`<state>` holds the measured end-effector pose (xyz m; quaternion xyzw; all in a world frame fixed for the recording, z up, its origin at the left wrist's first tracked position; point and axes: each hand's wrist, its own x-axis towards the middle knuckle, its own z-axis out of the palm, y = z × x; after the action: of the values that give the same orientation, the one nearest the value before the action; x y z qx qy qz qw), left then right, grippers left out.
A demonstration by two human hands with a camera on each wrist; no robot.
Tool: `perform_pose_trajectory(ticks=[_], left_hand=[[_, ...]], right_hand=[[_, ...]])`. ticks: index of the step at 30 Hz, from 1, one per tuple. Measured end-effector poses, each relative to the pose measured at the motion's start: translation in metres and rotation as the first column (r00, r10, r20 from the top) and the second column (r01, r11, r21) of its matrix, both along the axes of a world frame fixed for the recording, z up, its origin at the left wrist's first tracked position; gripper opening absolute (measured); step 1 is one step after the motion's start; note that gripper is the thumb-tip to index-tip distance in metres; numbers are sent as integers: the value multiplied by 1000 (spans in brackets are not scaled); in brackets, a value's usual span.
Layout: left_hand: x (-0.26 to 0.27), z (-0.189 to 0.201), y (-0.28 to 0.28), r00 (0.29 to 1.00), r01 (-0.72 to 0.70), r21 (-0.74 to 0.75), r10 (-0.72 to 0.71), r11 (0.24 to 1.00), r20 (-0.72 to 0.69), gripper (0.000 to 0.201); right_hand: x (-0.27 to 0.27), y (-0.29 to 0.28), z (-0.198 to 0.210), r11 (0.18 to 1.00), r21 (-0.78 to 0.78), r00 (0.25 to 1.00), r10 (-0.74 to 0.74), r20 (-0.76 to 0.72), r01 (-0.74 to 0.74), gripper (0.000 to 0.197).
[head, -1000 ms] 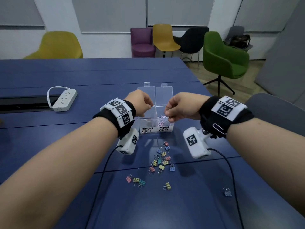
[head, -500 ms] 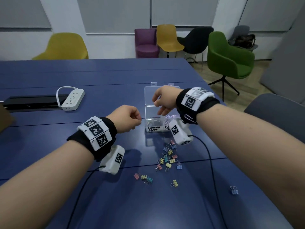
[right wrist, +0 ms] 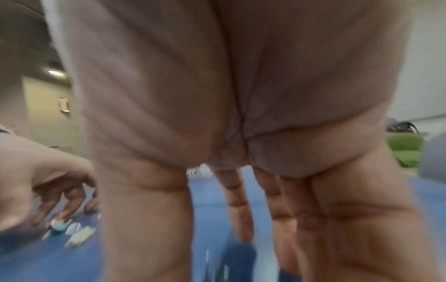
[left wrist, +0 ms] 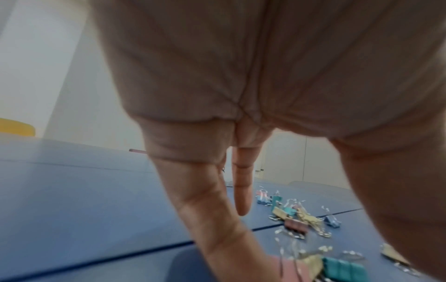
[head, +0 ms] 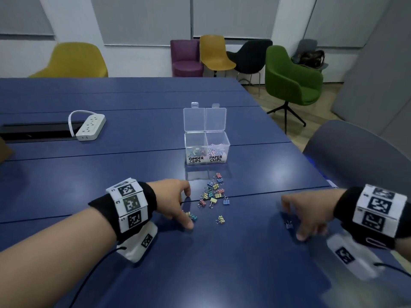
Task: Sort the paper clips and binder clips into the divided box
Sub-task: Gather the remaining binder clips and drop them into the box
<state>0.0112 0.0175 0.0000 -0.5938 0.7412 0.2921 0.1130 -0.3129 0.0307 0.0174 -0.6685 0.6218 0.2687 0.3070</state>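
The clear divided box point(head: 206, 150) stands open, its left cell labelled BINDER CLIPS and its right cell PAPER CLIPS; both hold some clips. A pile of coloured binder clips point(head: 213, 192) lies in front of it. My left hand point(head: 188, 211) reaches down with straight, spread fingers point(left wrist: 217, 209) over a small cluster of clips point(head: 191, 216), and nothing is pinched. My right hand point(head: 295, 221) hovers, blurred, over a lone blue binder clip point(head: 288, 224) at the right. Its fingers point(right wrist: 241, 206) point down on either side of that clip point(right wrist: 239, 257) and hold nothing.
A white power strip point(head: 90, 127) and a black cable slot point(head: 37, 131) lie at the far left of the blue table point(head: 133, 174). A single yellow clip point(head: 220, 219) lies between the hands. A grey chair point(head: 355, 156) stands at the table's right edge.
Both hands have come down from the box to the table. The left went to the small cluster at the front, the right swung far right to the lone blue clip.
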Motion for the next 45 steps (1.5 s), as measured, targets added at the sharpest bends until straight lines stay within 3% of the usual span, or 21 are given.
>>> perform_pose_trajectory(ticks=[7,9,11,14,17,20,23,26,29,38,45], left_hand=[[-41,-7,-4,999,-26,-141,32,990,41,59],[-44,-4,-8,997,-77,-147,79,986,1,63],[-45,-1,-9,991,-129,-100,127,987,-32,82],[-52,1,-1,987,-158,-4,158,987,-11,110],[-62,-4,5,987,-88,-30,91,996,132,116],[-62,-5,1,990,-52,-85,63,995,129,109],[-57,-5,-3,998,-34,-127,40,991,39,97],[-56,-6,-2,993,-90,-117,80,989,-92,88],[-61,-6,-1,993,-83,-142,70,986,-93,84],[-75,-12,1,981,-168,-205,142,964,-135,69],[-79,-10,-5,974,-191,-173,165,966,-154,48]], right_hand=[[57,-10,-26,952,-300,980,3,199,58,19],[81,-19,-26,937,-343,965,31,262,62,18],[100,-29,-21,920,-387,956,60,288,58,18],[119,-51,-12,865,-500,969,146,201,-27,31],[134,-65,-11,862,-482,970,225,87,-157,43],[142,-67,-16,875,-409,952,302,43,-258,43],[139,-64,-17,906,-351,949,293,120,-235,48],[127,-57,-14,934,-235,938,311,154,-271,76],[122,-46,-18,909,-258,927,361,97,-327,95],[135,-33,-34,872,-480,957,215,193,-99,53],[142,-35,-21,898,-425,964,203,174,-112,39]])
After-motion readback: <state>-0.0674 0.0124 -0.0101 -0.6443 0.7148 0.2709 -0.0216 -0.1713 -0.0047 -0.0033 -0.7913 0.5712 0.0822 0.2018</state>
